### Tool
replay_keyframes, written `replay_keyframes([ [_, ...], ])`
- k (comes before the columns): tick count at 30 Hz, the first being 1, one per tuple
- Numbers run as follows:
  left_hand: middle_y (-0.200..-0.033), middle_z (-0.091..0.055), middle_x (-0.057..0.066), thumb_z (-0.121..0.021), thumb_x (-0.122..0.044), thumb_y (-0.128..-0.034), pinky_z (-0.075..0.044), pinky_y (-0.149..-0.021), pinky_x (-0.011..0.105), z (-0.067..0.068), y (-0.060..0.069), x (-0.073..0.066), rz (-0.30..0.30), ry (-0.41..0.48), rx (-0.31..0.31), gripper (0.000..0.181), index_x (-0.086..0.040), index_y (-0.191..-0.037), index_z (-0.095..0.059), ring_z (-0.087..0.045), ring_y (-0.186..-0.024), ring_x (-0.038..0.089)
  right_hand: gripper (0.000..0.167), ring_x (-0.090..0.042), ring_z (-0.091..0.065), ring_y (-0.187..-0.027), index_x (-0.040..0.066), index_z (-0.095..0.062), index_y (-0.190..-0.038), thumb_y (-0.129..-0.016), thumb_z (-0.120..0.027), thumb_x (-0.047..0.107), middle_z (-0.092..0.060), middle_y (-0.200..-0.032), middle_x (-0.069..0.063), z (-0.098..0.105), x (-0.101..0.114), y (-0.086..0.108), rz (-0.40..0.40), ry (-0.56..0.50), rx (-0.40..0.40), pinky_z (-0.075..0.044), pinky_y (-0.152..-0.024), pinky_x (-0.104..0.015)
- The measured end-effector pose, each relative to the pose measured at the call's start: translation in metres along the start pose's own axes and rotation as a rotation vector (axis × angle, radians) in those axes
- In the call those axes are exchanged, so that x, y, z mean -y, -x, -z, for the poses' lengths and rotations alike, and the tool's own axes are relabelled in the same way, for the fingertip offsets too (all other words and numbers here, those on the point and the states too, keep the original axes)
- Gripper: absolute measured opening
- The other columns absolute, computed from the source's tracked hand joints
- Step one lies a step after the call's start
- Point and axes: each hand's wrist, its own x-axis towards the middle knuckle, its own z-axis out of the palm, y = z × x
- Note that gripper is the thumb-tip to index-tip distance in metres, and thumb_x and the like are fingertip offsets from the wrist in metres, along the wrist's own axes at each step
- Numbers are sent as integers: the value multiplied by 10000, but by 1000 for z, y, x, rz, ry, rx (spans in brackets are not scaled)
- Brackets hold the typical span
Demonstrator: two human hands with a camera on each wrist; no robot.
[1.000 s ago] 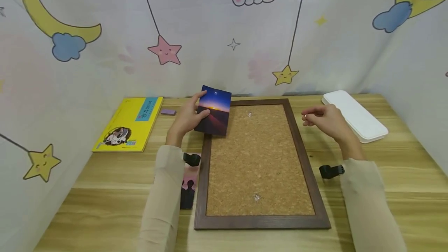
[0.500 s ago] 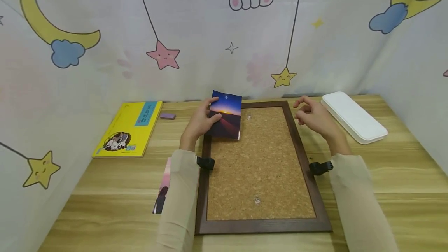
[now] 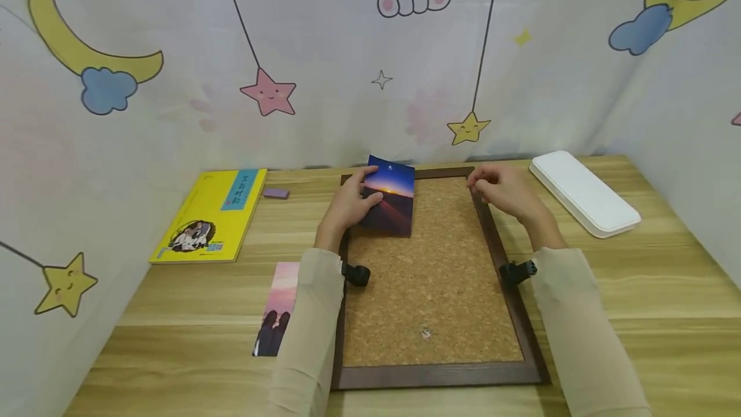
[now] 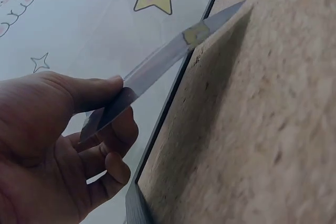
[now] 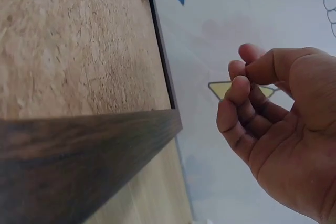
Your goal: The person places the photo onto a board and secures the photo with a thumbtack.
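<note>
My left hand point(image 3: 347, 204) pinches a sunset photo card point(image 3: 399, 201) by its left side, thumb on the front. The card tilts above the upper left of a brown-framed cork board point(image 3: 434, 269); in the left wrist view, the bent card point(image 4: 157, 72) casts a shadow on the cork. My right hand point(image 3: 506, 192) is over the frame's upper right corner. Its thumb and fingertips meet in a pinch in the right wrist view, where the hand point(image 5: 283, 129) hides whatever tiny thing they hold. A small clear, shiny piece point(image 3: 426, 333) sits low on the cork.
A pink picture card point(image 3: 278, 304) lies left of the board, partly under my left sleeve. Farther left are a yellow book point(image 3: 211, 217) and a purple eraser-like block point(image 3: 276, 194). A white case point(image 3: 585, 195) lies at the right. A patterned curtain point(image 3: 336, 37) stands behind.
My left hand has carried the photo card rightward over the cork, covering a shiny piece near the top. My right hand moved left; the bright speck at its fingertips no longer shows.
</note>
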Motion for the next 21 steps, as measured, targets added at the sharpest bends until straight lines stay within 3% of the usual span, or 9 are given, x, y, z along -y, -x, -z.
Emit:
replay_keyframes([
  [5, -1533, -424, 139, -649, -181, -990, -424, -1041, 512, -8, -2, -6, 23, 2, -27, 525, -217, -1473, -448, -476, -1349, 338, 271, -271, -612, -837, -43, -665, -1139, -998, -512, 131, -657, -1062, -236, -5, 1, -4, -23, 3, 20, -511, -698, -314],
  [9, -1435, -522, 167, -662, -191, -982, -435, -1019, 503, -16, -3, -10, 44, 4, -63, 352, -153, -1308, -534, -517, -1296, 327, 296, -332, -636, -904, -41, -657, -1217, -1016, -547, 147, -666, -1132, -223, -7, 3, -6, -32, 45, 33, -516, -696, -290],
  [13, -1341, -592, 168, -676, -229, -975, -450, -977, 488, -20, -5, -12, 73, -16, -79, 266, -112, -1186, -565, -554, -1212, 321, 307, -343, -629, -921, -43, -651, -1242, -1030, -557, 158, -671, -1114, -231, -10, 4, -10, -25, 60, 31, -503, -692, -274],
  [21, -1285, -623, 155, -698, -266, -960, -463, -957, 464, -26, -7, -10, 89, -33, -82, 271, -104, -1142, -579, -580, -1172, 314, 331, -351, -622, -910, -36, -644, -1268, -1056, -523, 187, -670, -1066, -232, -18, 3, -18, -30, 27, 35, -511, -711, -329],
])
